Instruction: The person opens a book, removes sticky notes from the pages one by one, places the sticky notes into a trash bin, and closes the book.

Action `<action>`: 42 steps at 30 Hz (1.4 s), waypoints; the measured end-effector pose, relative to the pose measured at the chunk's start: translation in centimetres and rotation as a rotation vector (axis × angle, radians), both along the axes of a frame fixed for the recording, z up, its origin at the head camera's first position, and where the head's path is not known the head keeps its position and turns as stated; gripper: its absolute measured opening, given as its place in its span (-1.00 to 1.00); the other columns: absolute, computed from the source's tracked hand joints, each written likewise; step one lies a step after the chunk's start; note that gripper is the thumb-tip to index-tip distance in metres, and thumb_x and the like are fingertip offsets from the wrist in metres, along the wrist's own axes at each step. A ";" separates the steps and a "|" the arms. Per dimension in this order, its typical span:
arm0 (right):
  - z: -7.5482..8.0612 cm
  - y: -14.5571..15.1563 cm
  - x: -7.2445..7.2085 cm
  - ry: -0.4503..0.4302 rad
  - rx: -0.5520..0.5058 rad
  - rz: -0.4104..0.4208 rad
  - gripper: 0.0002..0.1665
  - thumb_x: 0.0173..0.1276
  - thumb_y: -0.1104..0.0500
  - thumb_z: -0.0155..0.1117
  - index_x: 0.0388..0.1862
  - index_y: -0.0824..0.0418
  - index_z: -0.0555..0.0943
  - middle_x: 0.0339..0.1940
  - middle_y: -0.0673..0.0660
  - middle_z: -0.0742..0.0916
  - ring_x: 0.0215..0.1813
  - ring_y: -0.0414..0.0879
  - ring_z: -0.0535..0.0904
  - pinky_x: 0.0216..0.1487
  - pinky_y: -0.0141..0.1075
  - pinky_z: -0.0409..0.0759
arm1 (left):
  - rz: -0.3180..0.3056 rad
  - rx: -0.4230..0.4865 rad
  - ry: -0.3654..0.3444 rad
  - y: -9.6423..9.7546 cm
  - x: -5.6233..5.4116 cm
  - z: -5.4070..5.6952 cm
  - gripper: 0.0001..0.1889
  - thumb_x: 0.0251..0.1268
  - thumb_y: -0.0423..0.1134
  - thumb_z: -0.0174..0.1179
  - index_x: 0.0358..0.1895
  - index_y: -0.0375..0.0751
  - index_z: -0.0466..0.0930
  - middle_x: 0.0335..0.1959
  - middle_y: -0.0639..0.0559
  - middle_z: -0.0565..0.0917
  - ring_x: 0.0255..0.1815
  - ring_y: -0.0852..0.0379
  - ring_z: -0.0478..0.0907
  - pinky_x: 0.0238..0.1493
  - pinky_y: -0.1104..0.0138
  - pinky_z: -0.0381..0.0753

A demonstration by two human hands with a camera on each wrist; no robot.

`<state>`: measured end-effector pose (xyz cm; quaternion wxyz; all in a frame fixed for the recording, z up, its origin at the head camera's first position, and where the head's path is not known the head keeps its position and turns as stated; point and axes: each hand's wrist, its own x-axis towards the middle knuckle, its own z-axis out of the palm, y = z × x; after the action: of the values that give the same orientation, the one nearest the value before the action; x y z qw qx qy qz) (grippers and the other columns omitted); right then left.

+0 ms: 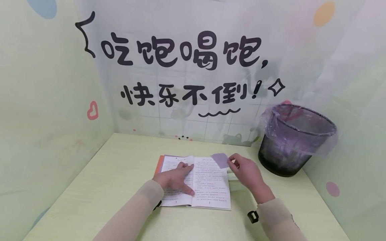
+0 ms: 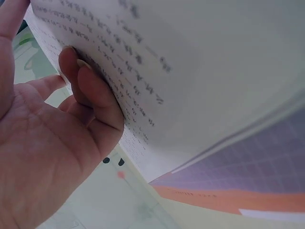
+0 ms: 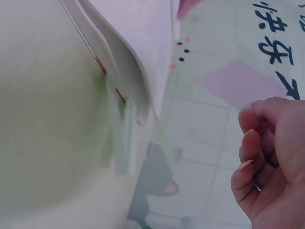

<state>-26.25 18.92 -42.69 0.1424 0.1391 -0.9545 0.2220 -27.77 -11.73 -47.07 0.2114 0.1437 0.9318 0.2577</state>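
An open book (image 1: pixel 209 187) with printed pages lies on the table. My left hand (image 1: pixel 177 178) rests across its left page, thumb and a finger spread toward the centre fold. In the left wrist view, the other fingers of that left hand (image 2: pixel 62 119) bend loosely against the printed page (image 2: pixel 138 71). Between thumb and fingertip, my right hand (image 1: pixel 248 172) pinches a small purple paper square (image 1: pixel 220 160) by its corner, over the book's upper right corner. The right wrist view shows this purple square (image 3: pixel 240 83) held out beyond the fingertips of the right hand (image 3: pixel 271 157).
Pale green strips (image 3: pixel 125 138) stick out from the book's right edge. A black trash bin (image 1: pixel 283 154) with a purple liner bag (image 1: pixel 322 142) stands at the back right. Printed walls enclose the pale table (image 1: pixel 108 177) at the back and sides.
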 end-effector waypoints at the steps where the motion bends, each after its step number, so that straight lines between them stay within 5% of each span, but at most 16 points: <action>1: 0.4 0.4 -0.1 0.021 -0.008 -0.007 -0.86 0.63 0.11 0.36 0.01 0.13 0.76 -0.48 -0.01 0.68 -0.48 -0.16 0.46 -0.37 -0.24 0.46 | 0.000 0.001 0.001 0.0 0.0 0.0 0.31 0.05 0.26 0.69 0.83 0.17 0.05 0.82 -0.06 0.08 0.73 -0.19 0.24 0.65 -0.21 0.36; 12: 6.3 6.3 -0.8 0.206 -0.087 -0.093 -0.76 0.67 0.17 0.25 0.06 0.29 0.75 -0.28 0.22 0.84 -0.37 0.02 0.67 -0.31 -0.12 0.58 | -0.002 0.023 0.009 -0.2 0.5 0.1 0.29 0.05 0.26 0.69 0.82 0.15 0.08 0.80 -0.05 0.11 0.71 -0.17 0.28 0.63 -0.19 0.39; 20: 11.7 11.0 -0.8 0.311 -0.108 -0.295 -0.63 0.71 0.03 0.16 0.06 0.31 0.72 -0.27 0.29 0.79 -0.35 0.04 0.58 -0.26 -0.19 0.42 | 0.000 0.029 0.008 -0.2 0.4 0.1 0.29 0.05 0.27 0.69 0.82 0.15 0.09 0.77 -0.04 0.14 0.69 -0.15 0.29 0.65 -0.17 0.37; 26: 14.1 15.2 -0.9 0.278 -0.122 -0.417 -0.50 0.72 -0.02 0.08 0.18 0.37 0.69 -0.11 0.38 0.81 -0.42 -0.40 0.38 -0.29 -0.35 0.37 | -0.008 0.033 0.010 -0.3 0.3 -0.1 0.29 0.05 0.28 0.68 0.82 0.15 0.09 0.78 -0.04 0.14 0.69 -0.15 0.29 0.65 -0.18 0.37; 28: 14.7 16.3 -0.8 0.248 -0.120 -0.445 -0.46 0.73 -0.04 0.03 0.23 0.39 0.67 -0.08 0.39 0.79 -0.42 -0.39 0.37 -0.35 -0.40 0.35 | -0.007 0.034 0.010 -0.3 0.3 -0.1 0.30 0.04 0.28 0.69 0.82 0.15 0.08 0.79 -0.04 0.13 0.70 -0.15 0.27 0.66 -0.18 0.36; 35: 15.9 18.7 -0.4 0.089 -0.071 -0.534 -0.29 0.78 -0.09 -0.10 0.55 0.44 0.45 0.24 0.54 0.71 0.04 0.41 0.63 -0.24 -0.11 0.45 | -0.005 0.043 0.006 -0.4 0.3 -0.2 0.30 0.04 0.27 0.69 0.82 0.13 0.08 0.80 -0.06 0.11 0.73 -0.16 0.24 0.68 -0.19 0.33; 42: 15.8 19.1 -0.2 0.005 -0.046 -0.518 -0.20 0.79 -0.14 -0.06 0.66 0.44 0.31 0.38 0.57 0.65 0.22 0.51 0.62 -0.21 -0.02 0.51 | -0.016 0.045 0.010 -0.4 0.3 -0.3 0.29 0.06 0.27 0.68 0.82 0.12 0.08 0.78 -0.05 0.13 0.71 -0.13 0.26 0.67 -0.14 0.36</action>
<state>-26.48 38.02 -26.85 0.2003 -0.1127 -0.9526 0.1995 -27.48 -12.13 -47.33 0.2053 0.1570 0.9257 0.2762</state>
